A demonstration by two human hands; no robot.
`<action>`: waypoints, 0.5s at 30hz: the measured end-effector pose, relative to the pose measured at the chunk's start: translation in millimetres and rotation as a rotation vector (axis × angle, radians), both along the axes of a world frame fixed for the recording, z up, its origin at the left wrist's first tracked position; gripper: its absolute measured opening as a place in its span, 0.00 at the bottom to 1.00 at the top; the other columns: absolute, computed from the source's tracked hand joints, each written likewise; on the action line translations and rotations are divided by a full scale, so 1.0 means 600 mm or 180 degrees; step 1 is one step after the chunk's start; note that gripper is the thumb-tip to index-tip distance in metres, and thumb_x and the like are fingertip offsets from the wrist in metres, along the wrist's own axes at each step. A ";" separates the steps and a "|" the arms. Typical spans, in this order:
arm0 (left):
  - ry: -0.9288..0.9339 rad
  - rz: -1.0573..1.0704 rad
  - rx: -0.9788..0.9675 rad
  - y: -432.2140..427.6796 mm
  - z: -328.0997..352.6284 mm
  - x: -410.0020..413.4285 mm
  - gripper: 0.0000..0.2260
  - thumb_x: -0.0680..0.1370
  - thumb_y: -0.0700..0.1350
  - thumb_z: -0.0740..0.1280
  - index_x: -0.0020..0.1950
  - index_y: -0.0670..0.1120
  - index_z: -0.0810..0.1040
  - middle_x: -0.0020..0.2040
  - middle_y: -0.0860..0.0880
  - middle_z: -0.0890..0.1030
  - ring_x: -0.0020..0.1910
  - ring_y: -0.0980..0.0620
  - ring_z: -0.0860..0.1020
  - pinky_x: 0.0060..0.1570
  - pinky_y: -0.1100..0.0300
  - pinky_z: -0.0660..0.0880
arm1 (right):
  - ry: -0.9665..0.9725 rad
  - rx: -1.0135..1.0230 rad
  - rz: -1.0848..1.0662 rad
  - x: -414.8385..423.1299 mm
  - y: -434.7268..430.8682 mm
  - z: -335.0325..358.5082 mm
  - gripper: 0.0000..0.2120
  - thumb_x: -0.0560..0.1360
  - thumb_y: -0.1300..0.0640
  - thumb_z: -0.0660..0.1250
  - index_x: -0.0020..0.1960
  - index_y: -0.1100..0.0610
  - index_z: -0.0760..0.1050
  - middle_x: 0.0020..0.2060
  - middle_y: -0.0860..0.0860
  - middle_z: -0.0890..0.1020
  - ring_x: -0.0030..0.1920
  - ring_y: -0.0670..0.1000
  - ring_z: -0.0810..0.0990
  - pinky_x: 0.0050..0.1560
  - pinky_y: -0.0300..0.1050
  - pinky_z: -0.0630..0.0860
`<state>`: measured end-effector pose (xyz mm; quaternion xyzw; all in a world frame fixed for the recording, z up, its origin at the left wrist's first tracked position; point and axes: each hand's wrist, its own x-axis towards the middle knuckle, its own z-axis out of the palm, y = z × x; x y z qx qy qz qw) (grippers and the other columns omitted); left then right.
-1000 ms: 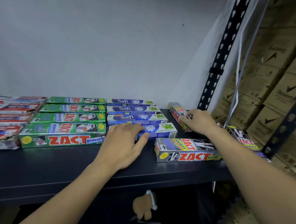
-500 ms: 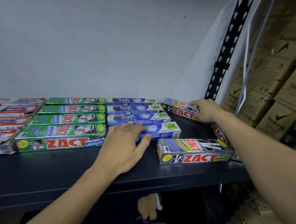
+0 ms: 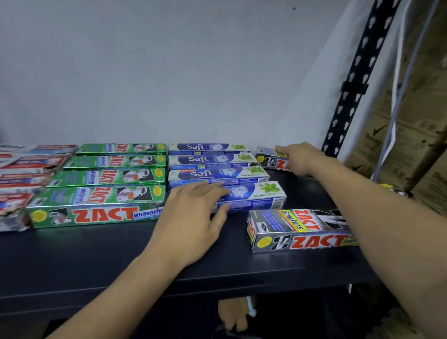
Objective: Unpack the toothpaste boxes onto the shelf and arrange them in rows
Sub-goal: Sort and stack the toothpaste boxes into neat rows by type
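Toothpaste boxes lie in rows on a dark shelf [image 3: 78, 265]: red-and-white boxes [image 3: 4, 188] at the left, green Zact boxes [image 3: 95, 213], then blue Safi boxes [image 3: 217, 161]. My left hand [image 3: 195, 217] rests flat on the front Safi box [image 3: 257, 195], fingers straight. At the back by the wall, my right hand [image 3: 300, 158] grips a silver Zact box [image 3: 268, 159], fingers over its top and thumb at its front. A second silver Zact box [image 3: 299, 235] lies near the front edge under my right forearm.
A black perforated upright [image 3: 355, 86] stands at the shelf's right rear. Brown cartons [image 3: 418, 130] are stacked beyond it. Part of another box [image 3: 393, 189] shows behind my right arm. Below the shelf another person's hand [image 3: 233, 315] is visible.
My right hand has turned the silver Zact box from slanted to parallel with the rows and moved it back toward the wall. My left hand has stayed on the front Safi box.
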<state>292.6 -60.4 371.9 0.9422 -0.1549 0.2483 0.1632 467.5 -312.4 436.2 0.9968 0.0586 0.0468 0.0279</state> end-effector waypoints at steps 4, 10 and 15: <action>-0.0035 0.0033 0.0060 0.001 -0.001 0.000 0.19 0.80 0.56 0.57 0.66 0.53 0.78 0.67 0.55 0.78 0.67 0.50 0.74 0.66 0.49 0.67 | -0.0169 -0.0108 0.0140 0.013 0.005 0.001 0.31 0.74 0.67 0.61 0.73 0.44 0.67 0.65 0.56 0.75 0.63 0.59 0.73 0.62 0.56 0.74; -0.0063 0.0062 0.0051 0.000 -0.002 0.000 0.19 0.80 0.57 0.57 0.66 0.55 0.77 0.68 0.57 0.77 0.68 0.52 0.72 0.66 0.52 0.65 | -0.0281 -0.0046 0.0124 0.040 0.014 -0.008 0.34 0.77 0.68 0.61 0.78 0.44 0.59 0.69 0.59 0.71 0.67 0.61 0.71 0.66 0.51 0.70; -0.0010 0.0064 0.0044 -0.001 0.000 -0.001 0.20 0.80 0.57 0.55 0.67 0.56 0.76 0.69 0.58 0.75 0.69 0.53 0.71 0.67 0.53 0.62 | -0.0330 -0.0044 0.0136 0.048 0.019 -0.008 0.34 0.78 0.68 0.60 0.78 0.45 0.58 0.70 0.59 0.70 0.68 0.60 0.69 0.65 0.50 0.69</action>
